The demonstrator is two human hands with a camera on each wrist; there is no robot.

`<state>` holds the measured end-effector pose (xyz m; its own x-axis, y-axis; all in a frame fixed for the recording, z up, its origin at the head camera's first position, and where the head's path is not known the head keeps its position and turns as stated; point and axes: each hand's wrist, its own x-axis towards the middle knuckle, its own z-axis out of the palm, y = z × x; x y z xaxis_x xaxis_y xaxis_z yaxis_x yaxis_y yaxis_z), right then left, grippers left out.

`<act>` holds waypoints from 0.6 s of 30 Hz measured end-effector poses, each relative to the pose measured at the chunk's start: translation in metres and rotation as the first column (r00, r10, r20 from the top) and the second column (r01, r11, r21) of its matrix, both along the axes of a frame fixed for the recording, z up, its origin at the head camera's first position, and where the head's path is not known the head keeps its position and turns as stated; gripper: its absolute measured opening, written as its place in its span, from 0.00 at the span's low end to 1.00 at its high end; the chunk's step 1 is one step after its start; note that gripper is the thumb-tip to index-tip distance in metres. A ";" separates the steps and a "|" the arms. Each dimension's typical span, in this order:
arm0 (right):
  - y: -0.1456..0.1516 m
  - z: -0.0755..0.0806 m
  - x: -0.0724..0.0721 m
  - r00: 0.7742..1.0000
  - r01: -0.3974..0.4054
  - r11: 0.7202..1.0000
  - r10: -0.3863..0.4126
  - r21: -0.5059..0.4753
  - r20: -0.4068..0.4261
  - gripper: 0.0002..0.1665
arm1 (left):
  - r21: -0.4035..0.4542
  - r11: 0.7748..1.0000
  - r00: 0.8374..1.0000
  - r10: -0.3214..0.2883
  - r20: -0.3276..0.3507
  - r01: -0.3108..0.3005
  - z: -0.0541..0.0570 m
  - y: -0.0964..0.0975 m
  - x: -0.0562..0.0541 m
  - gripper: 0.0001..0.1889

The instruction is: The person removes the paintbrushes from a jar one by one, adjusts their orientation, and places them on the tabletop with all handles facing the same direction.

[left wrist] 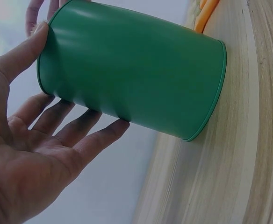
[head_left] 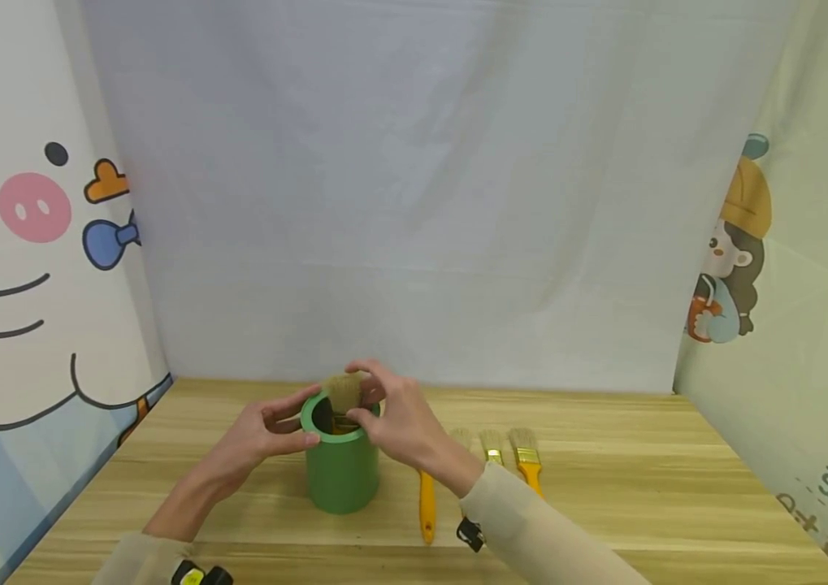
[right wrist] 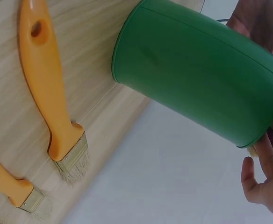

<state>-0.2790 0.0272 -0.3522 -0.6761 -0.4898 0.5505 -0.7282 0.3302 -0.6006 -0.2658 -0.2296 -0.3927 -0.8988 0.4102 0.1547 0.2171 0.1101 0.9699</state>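
A green cylindrical pot [head_left: 343, 475] stands upright on the table. My left hand [head_left: 262, 435] holds it at the left, thumb on the near rim; in the left wrist view the fingertips press its side. Over the pot's mouth, my right hand [head_left: 402, 418] pinches a paintbrush [head_left: 344, 392] just below its pale bristles, which point up. The brush's lower part is hidden inside the pot. A dark shape shows inside the rim, left of the brush. In the right wrist view, the right fingers [right wrist: 267, 161] are at the pot's rim.
Right of the pot, several orange-handled paintbrushes lie on the wooden table [head_left: 626, 479], among them a paintbrush [head_left: 528, 463] at the right end and one orange handle [head_left: 427, 508] nearest the pot. My right forearm covers parts of them. A pale curtain [head_left: 414, 203] hangs behind the table.
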 end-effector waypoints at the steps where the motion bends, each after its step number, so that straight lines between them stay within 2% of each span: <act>1: 0.001 0.001 0.000 1.000 0.000 1.000 0.000 -0.010 0.002 0.30 | 0.000 1.000 1.000 0.000 -0.002 0.000 0.000 0.000 0.000 0.40; 6: 0.004 0.005 0.001 1.000 -0.001 0.998 0.000 -0.055 -0.013 0.29 | -0.002 1.000 1.000 0.000 -0.007 0.000 0.000 0.001 -0.001 0.40; 18: 0.011 0.022 -0.003 0.993 -0.014 0.995 0.001 -0.100 -0.121 0.27 | 0.017 1.000 1.000 -0.003 -0.011 0.004 -0.002 0.001 -0.004 0.40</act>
